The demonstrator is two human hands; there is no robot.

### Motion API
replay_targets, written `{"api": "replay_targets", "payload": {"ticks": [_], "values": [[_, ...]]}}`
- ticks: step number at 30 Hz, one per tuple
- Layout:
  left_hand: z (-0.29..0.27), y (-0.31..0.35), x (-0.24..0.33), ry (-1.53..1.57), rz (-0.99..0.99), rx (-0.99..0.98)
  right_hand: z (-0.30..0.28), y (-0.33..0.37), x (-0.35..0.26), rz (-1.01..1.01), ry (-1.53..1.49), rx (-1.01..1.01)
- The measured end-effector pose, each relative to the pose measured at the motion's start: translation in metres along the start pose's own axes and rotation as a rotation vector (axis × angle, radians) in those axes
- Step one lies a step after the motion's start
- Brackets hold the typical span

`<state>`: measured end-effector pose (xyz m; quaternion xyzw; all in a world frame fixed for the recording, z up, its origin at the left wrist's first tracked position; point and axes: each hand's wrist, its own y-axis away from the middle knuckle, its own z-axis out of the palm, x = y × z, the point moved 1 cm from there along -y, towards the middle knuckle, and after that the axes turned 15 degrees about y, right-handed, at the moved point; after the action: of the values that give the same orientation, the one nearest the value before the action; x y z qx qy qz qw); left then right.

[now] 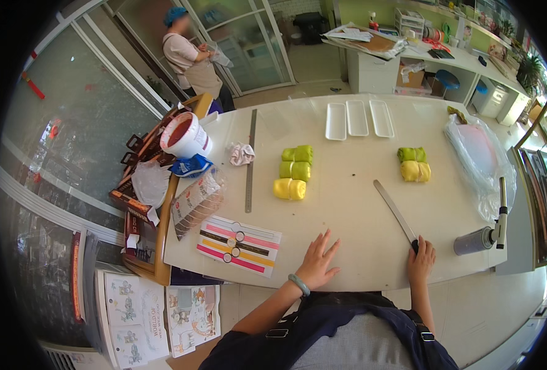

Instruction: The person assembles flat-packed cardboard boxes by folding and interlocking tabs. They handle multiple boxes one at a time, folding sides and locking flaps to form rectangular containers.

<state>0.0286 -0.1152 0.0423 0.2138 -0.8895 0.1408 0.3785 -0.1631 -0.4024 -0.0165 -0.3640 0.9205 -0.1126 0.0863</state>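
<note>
My left hand (pixel 316 262) lies near the front of the white table (pixel 338 209), fingers spread, holding nothing. To its right, my right hand (pixel 420 264) has its fingers around the black handle of a long, straight-bladed knife (pixel 393 208). The blade lies along the tabletop, pointing away and to the left. Beyond my left hand, two green rolls (pixel 295 162) and a yellow roll (pixel 289 189) sit in a row, each with a pale band. Farther right, a green roll (pixel 411 155) touches a yellow roll (pixel 416 172).
Three white trays (pixel 358 118) stand at the far side. A metal ruler (pixel 250 163), crumpled cloth (pixel 242 154), white bucket (pixel 188 137) and striped card (pixel 239 245) are left. A blowtorch (pixel 475 241) and plastic-wrapped stack (pixel 480 163) are right. Another person (pixel 190 58) stands beyond the table.
</note>
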Motion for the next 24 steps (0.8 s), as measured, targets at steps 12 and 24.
{"api": "replay_targets", "payload": {"ticks": [12,24], "values": [[0.066,-0.040,-0.003,-0.162,-0.220,0.056,-0.003,-0.036,0.031,-0.277,-0.112,0.085],[0.052,-0.066,0.032,0.236,-0.034,0.297,-0.024,-0.034,-0.018,-0.399,-0.678,-0.211]]}}
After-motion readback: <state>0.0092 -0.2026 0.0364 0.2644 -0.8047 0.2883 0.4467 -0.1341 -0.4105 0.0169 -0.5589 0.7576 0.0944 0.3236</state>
